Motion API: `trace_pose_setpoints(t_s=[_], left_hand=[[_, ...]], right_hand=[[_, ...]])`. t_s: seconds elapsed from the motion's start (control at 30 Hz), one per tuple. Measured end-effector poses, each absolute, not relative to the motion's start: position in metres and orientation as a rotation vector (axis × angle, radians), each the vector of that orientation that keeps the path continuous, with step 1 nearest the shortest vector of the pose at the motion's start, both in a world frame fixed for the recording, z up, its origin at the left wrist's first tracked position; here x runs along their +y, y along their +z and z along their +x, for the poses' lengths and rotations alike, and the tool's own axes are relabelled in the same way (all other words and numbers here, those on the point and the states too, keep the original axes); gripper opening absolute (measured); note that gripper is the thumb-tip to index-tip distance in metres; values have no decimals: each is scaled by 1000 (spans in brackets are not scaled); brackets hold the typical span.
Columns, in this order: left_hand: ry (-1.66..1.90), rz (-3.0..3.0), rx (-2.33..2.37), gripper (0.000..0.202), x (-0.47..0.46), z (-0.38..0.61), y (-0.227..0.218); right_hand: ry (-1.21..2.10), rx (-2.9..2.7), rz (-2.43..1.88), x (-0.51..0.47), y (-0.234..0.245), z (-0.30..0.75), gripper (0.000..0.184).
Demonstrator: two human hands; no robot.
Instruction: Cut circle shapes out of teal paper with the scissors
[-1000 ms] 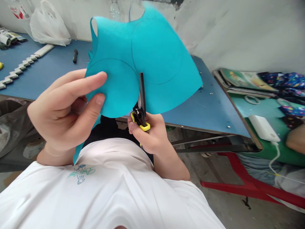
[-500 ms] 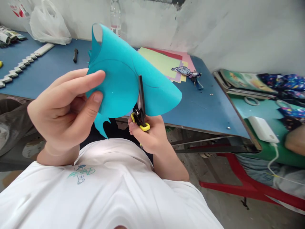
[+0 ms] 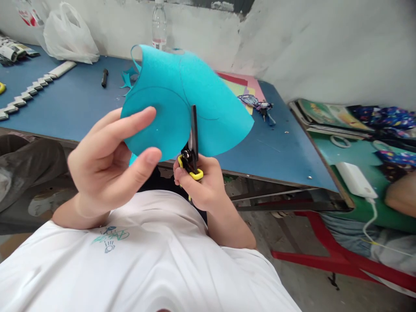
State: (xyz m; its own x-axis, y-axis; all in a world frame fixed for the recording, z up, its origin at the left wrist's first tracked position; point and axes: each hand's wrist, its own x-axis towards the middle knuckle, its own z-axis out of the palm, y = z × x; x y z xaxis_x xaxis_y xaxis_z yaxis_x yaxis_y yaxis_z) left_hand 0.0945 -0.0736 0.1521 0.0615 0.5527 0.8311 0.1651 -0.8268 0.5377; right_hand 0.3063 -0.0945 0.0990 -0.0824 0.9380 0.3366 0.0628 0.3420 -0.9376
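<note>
A sheet of bright blue paper, curled over at the top, carries drawn curved lines and has a rounded lower left part. My left hand is at that rounded part, index finger and thumb spread across its front; the other fingers are partly hidden at its edge. With my right hand I grip scissors with black blades and yellow-rimmed handles. Their blades point up and straddle the paper at the cut beside the rounded part. Blue paper scraps show behind the sheet's left side.
On the blue table lie a black marker, a folded paper strip, coloured sheets and keys. A plastic bag and a bottle stand by the wall. Rightward are a white power bank and a red chair.
My left hand has shifted right along the paper, and its thumb and index finger have spread wider. The paper's top has flattened and tipped. The scissors have stayed almost in place.
</note>
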Motion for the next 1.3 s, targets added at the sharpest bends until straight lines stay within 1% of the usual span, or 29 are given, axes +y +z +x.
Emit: trace_pose_setpoints(t_s=[0.2,0.33,0.5,0.67,0.73,0.83,0.93,1.03,1.17,1.3], left_hand=[[1758,2095,821,40,-70,115,155],[1880,2195,815,35,-58,106,137],[2072,2264,645,54,-43,101,124],[2031,2259,722,52,-50,100,125],[1983,2276,791,48,-54,98,126],[1893,2297,857,39,-57,97,129],[1896,2285,786,37,-58,98,133],[1930,2269,701,37,-56,101,134],[1983,2400,654,44,-43,103,125],[2212,2465,553,55,-23,104,106]], right_hand=[[929,-1514,-929,-96,103,303,22],[931,-1495,-925,-96,99,302,19],[1000,-1491,-917,-96,98,302,20],[1033,-1464,-864,-97,100,302,15],[1076,-1441,-854,-97,100,302,16],[1163,-1410,-857,-98,99,302,22],[1229,-1403,-840,-98,98,304,29],[1313,-1380,-803,-96,96,306,41],[1445,-1367,-732,-93,94,306,52],[1574,-1328,-659,-90,90,302,61]])
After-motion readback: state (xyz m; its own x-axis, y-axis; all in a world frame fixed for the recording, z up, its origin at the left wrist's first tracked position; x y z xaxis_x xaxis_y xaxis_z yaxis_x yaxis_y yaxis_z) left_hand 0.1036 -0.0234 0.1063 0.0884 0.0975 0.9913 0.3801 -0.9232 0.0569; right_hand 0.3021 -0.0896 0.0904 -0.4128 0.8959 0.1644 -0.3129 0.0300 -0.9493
